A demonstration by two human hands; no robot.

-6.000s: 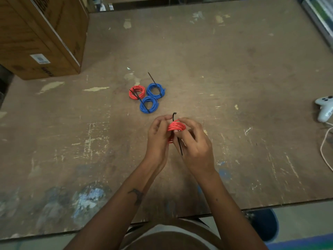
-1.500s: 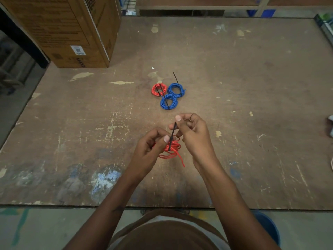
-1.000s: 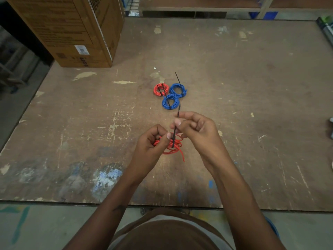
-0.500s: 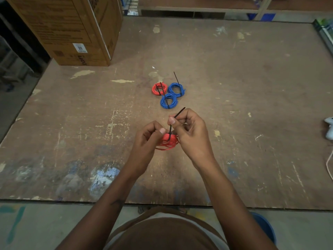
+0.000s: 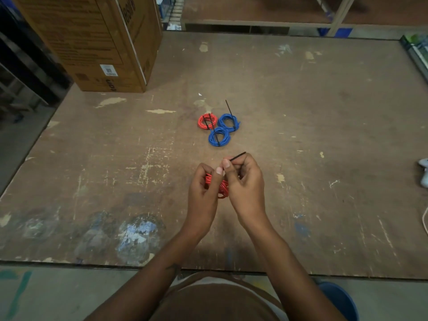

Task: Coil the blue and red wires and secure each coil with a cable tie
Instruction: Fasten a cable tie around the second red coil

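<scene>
Over the scuffed brown wooden table (image 5: pixel 301 112), our left hand (image 5: pixel 203 193) grips the red wire coil (image 5: pixel 222 188); our right hand (image 5: pixel 247 181) pinches its thin black cable tie (image 5: pixel 238 156).

The bench (image 5: pixel 301 117) is dull brown, scuffed with pale cream chips and a mottled blue-white paint blotch near its front edge. Beyond the red coil (image 5: pixel 222 187) held between the hands lie three more coils: one red (image 5: pixel 201 122) and two bright blue (image 5: pixel 231 118) (image 5: pixel 223 140), each crossed by a thin black cable tie. The tie (image 5: pixel 238 156) sticking out above the held red coil is black too. Far left of that coil stands a tan cardboard box (image 5: pixel 92 42) with dark print and a small white label. A white object (image 5: pixel 424 169) shows far to its right.
</scene>
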